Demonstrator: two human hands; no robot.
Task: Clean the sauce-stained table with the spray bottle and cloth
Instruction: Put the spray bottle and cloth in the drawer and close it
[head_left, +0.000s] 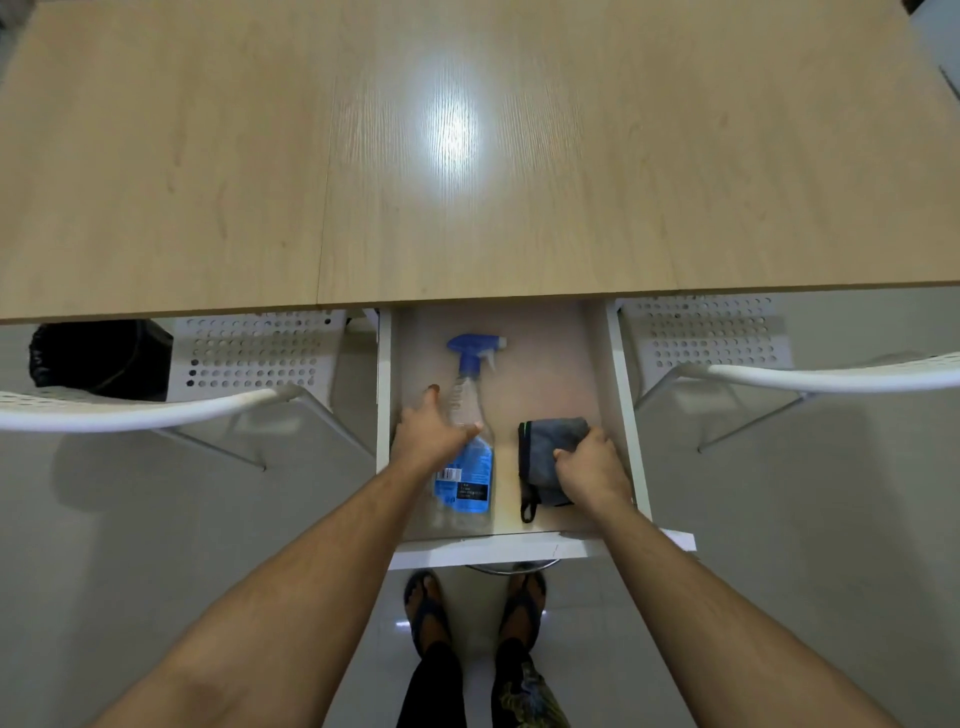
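Both forearms reach down into the open white drawer (623, 374) under the light wooden surface (208, 156). Left hand (428, 434) spreads wide over the clear blue-headed spray bottle (467, 467) lying near the drawer's left wall, probably about to lift it. Right hand (592, 467) holds the folded grey cloth (548, 441) near the right wall

One spray bottle (470, 441) under the left grip (428, 434), one grey cloth (548, 457) in the right grip (592, 467), one open drawer (493, 553), one worktop (208, 182), two white chairs (249, 358) (727, 338).
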